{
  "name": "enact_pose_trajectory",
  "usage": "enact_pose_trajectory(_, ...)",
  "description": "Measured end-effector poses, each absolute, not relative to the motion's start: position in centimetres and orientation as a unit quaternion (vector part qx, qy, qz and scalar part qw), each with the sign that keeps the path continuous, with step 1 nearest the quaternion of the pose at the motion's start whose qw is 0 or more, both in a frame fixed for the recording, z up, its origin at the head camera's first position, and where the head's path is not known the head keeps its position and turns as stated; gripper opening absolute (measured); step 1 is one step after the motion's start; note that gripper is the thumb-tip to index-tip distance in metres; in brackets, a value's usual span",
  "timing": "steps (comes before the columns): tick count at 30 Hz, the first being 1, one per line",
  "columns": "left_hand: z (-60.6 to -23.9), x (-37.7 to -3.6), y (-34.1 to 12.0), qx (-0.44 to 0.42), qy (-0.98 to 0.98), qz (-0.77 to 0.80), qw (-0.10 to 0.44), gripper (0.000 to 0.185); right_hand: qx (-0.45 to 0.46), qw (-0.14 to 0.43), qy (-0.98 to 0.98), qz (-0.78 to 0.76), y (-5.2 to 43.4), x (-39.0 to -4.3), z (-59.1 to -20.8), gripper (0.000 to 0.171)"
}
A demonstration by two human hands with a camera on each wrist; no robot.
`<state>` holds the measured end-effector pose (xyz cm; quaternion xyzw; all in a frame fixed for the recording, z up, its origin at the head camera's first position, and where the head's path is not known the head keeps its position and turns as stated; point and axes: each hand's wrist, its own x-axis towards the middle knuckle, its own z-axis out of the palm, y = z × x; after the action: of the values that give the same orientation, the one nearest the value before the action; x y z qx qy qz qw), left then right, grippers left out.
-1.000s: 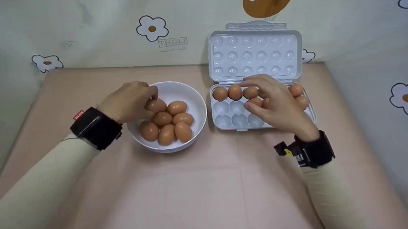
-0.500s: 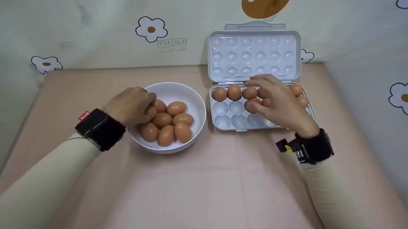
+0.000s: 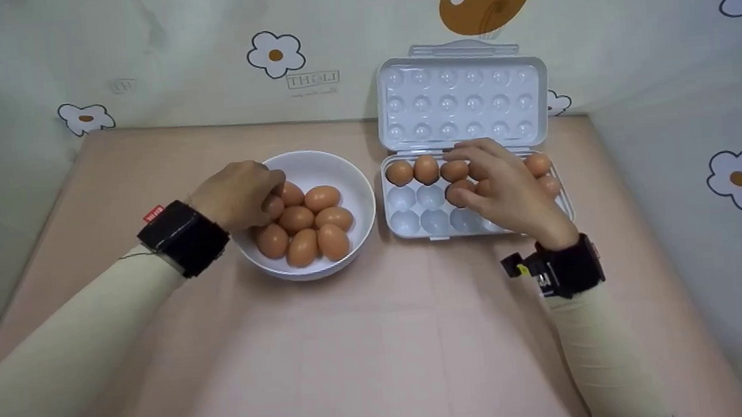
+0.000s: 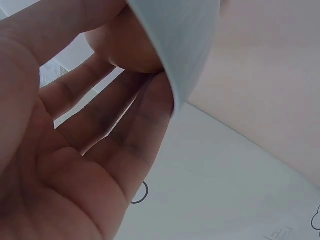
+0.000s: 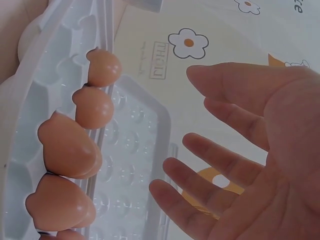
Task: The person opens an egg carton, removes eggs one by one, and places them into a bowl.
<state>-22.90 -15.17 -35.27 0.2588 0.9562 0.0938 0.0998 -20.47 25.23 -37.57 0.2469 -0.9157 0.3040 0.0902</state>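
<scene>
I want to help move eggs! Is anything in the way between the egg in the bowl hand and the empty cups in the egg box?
Nothing visible blocks it. The left hand grips an egg in the bowl; bare table separates bowl and tray, whose near-left cups sit empty beside the right hand.

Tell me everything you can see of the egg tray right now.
The egg tray looks like pale translucent plastic, with round cups in rows. Its hinged lid stands open against the back wall. It sits on the pink table, right of the white bowl. Brown eggs fill the far row and part of the middle; near-left cups are empty. The right hand hovers open above it.
</scene>
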Motion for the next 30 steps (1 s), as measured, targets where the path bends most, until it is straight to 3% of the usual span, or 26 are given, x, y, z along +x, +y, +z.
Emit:
enact_pose_trajectory(7,-34.5,-22.5,-14.9,0.247,0.956,0.111,0.109,0.024,0.238,0.081,-0.919,0.303,25.2,-20.5,-37.6,0.045)
enact_pose_trajectory(21,-33.1,-21.2,-13.0,0.305,0.943,0.131,-0.006,0.051,0.235,0.084,-0.923,0.292,25.8,-20.6,-37.8,0.050)
enact_pose_trajectory(30,-32.9,-19.7,-11.3,0.342,0.922,0.173,-0.061,0.056,0.239,0.099,-0.925,0.280,26.0,-20.7,-38.0,0.050)
